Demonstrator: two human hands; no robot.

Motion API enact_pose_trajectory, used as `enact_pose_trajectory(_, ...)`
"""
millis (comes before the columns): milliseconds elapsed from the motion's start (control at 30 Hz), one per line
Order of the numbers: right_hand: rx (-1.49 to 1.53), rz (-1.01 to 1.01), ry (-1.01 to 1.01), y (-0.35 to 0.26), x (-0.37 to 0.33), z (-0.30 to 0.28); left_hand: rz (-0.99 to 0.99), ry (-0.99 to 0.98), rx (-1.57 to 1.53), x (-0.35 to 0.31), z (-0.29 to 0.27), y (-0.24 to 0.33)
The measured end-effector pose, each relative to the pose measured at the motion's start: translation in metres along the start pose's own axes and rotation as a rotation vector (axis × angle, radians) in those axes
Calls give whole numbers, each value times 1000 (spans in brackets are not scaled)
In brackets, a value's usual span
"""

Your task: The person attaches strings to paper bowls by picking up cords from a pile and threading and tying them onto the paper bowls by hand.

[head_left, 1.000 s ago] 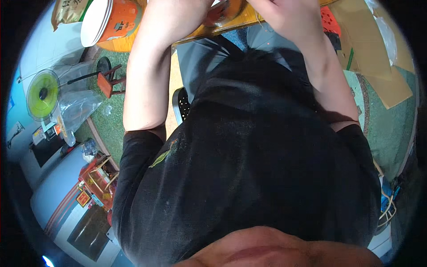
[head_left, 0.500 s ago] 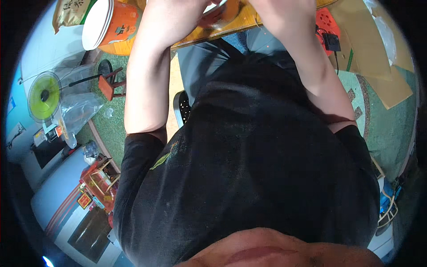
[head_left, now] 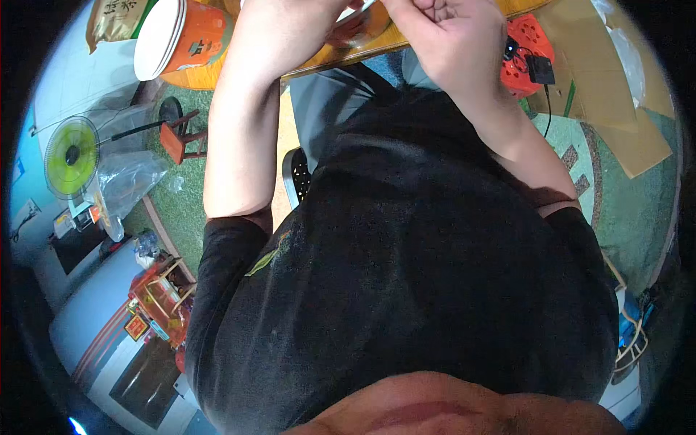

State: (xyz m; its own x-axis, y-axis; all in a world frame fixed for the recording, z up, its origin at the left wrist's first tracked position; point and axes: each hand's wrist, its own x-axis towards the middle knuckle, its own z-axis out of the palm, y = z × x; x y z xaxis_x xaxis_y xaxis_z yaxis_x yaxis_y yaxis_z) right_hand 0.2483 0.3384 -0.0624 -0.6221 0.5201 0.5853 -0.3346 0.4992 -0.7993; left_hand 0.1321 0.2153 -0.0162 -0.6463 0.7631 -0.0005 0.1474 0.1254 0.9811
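At the top edge, my left hand (head_left: 308,22) is over the near side of a wooden table (head_left: 319,67); its fingers are mostly cut off by the picture's edge. My right hand (head_left: 457,36) is across from it, palm partly turned up, with fingers curled in and the thumb reaching toward the left hand. Whatever its fingertips hold is out of sight. Between the hands is a shiny, rounded bowl-like container (head_left: 360,32), partly covered by my left hand, with something white at its top.
Stacked orange paper tubs (head_left: 199,45) with white rims lie at the table's left, beside a tan packet (head_left: 119,22). Right of the table are a red plastic crate or stool (head_left: 525,40), a black adapter with a cable (head_left: 540,69), and cardboard (head_left: 641,148). A green fan (head_left: 72,156) and red stool (head_left: 174,143) are left.
My right hand has drawn back toward me and turned, so its curled fingers and palm now show. My left hand has barely moved.
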Motion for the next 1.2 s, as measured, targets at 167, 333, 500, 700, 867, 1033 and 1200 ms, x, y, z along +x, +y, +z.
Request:
enact_pose_trajectory(167, 28, -32, -1, 8, -2, 8, 8, 11, 15, -1, -1, -2)
enact_pose_trajectory(333, 480, 291, -132, 24, -4, 11, -4, -4, 45, -1, -2, 1)
enact_pose_trajectory(500, 167, 156, -239, 14, 6, -1, 13, -20, 75, -2, -2, 4)
enact_pose_trajectory(700, 320, 347, -276, 7, 5, -6, -22, 23, 168, -10, 3, 9)
enact_pose_trajectory(867, 496, 576, -352, 19, 4, -9, 567, 153, 637, -25, 0, 13)
enact_pose_trajectory(1033, 597, 798, -324, 14, 9, -7, 898, 115, 131, -15, 3, -23)
enact_pose_trajectory(1200, 651, 895, -385, 9, 14, -11, 923, 254, 304, -14, 9, -38)
